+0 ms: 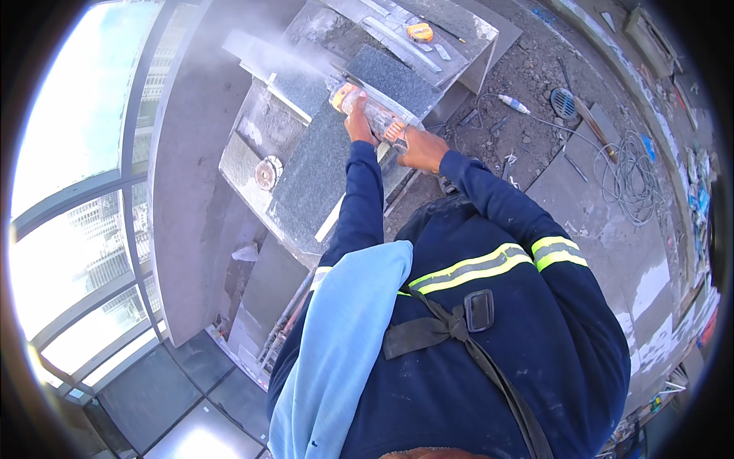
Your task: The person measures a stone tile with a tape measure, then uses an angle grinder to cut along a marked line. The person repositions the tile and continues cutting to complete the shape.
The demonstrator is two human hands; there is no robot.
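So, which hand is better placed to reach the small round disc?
Probably the left hand: both hands hold the power tool, but the right hand is farther from the round disc.

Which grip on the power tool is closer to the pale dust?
The left grip: it holds the power tool toward its front, nearer the pale dust. The right grip holds the rear.

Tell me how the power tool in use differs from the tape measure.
The power tool is long, the tape measure short and compact. The left hand and right hand grip the power tool; the tape measure lies untouched. The power tool is greyish with orange parts, the tape measure mostly orange. Both show orange.
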